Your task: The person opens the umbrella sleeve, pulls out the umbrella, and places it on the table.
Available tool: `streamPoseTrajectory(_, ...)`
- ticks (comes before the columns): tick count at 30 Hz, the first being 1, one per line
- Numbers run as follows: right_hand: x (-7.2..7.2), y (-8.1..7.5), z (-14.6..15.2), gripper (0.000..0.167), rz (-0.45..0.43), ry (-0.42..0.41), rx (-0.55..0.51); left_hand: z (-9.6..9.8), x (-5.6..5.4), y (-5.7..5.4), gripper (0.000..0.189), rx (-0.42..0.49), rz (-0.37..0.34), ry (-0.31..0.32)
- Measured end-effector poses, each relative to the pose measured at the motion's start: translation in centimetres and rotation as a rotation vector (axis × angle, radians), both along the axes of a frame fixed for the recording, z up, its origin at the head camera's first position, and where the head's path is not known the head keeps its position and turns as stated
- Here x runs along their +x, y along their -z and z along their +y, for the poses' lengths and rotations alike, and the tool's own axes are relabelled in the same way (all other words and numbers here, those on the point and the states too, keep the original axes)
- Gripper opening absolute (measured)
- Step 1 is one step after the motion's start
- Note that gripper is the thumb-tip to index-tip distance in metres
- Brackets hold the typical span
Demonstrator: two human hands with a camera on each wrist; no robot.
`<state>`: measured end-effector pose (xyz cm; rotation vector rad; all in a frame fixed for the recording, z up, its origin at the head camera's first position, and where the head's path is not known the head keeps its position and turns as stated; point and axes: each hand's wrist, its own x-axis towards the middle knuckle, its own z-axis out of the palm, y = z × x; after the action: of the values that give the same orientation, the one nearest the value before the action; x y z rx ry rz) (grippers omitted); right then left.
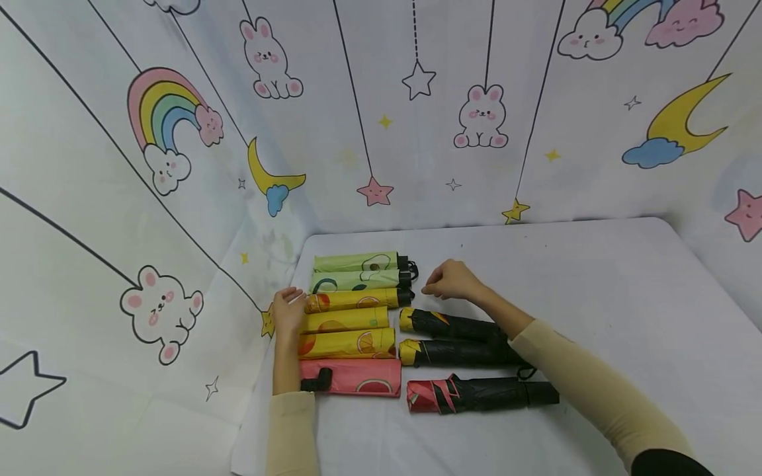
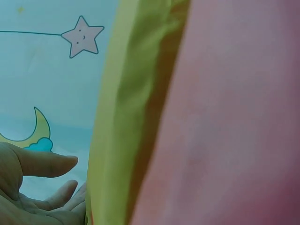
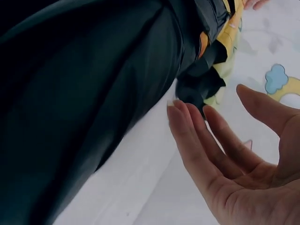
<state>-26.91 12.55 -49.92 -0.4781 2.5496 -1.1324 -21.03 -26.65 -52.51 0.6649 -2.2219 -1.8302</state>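
My left hand (image 1: pixel 290 309) is at the left end of the yellow orange-print umbrella (image 1: pixel 351 301), whose black handle sticks out to the right. In the left wrist view, that hand's thumb (image 2: pixel 49 164) is straight and apart from the fingers; whether the fingertips touch the umbrella is hard to tell. My right hand (image 1: pixel 454 280) hovers just right of that handle, with loosely bent fingers (image 3: pixel 187 140) around nothing. Above lie two green avocado-print umbrellas (image 1: pixel 336 280). Below are two yellow fruit-print sleeves (image 1: pixel 342 345) and a pink watermelon-print sleeve (image 1: pixel 363 377).
Two folded black umbrellas with yellow tips (image 1: pixel 464 352) lie right of the yellow sleeves, under my right forearm. A black and red umbrella (image 1: pixel 488 395) lies nearer the front. A black handle or strap piece (image 1: pixel 321 379) rests over the pink sleeve. Printed cloth walls (image 1: pixel 333 132) border the white table (image 1: pixel 595 277).
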Motion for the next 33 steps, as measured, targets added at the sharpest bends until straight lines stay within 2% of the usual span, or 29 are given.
streamPoseTrajectory(7, -0.5, 0.7, -1.5, 0.023, -0.002, -0.001, -0.029, 0.2, 0.2, 0.0, 0.050, -0.003, -0.018, 0.000)
streamPoseTrajectory(20, -0.7, 1.3, -4.0, 0.048, -0.128, -0.015, -0.025, 0.1, 0.0, 0.8, 0.047, 0.009, -0.015, -0.030)
streamPoseTrajectory(33, -1.0, 2.3, -5.2, 0.036, -0.123, 0.026, 0.018, -0.1, -0.2, 1.4, 0.047, -0.009, -0.015, -0.041)
